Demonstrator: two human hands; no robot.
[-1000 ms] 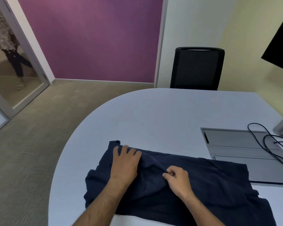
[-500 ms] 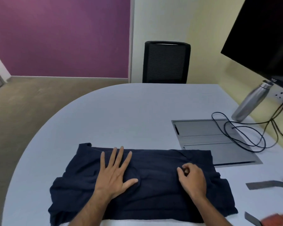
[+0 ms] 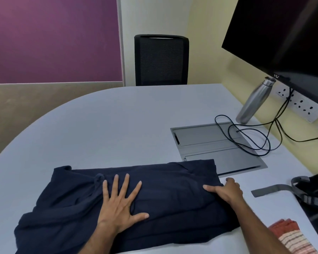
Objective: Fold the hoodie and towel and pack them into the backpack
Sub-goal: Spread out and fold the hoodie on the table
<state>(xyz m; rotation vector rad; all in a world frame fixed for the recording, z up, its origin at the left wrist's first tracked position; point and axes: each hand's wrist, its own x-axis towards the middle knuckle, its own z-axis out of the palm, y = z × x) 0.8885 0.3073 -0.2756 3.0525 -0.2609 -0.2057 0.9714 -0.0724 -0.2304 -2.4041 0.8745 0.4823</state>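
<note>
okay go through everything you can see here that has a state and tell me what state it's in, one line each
hoodie: partly folded, flat on the table, left side bunched.
left hand: flat, fingers spread, pressing the hoodie.
right hand: at the hoodie's right edge; grip unclear.
towel: at the table's right edge, not packed.
backpack: at far right, mostly out of frame.
steel bottle: upright, capped.
monitor: screen dark.
floor box cover: closed, black cable looped across it.

I sit at a pale grey rounded table [image 3: 128, 125] with a black mesh office chair [image 3: 161, 60] across from me, a purple wall [image 3: 53, 39] on the left, beige carpet [image 3: 17, 110] below it, and a cream-yellow wall [image 3: 207, 43] on the right.
</note>
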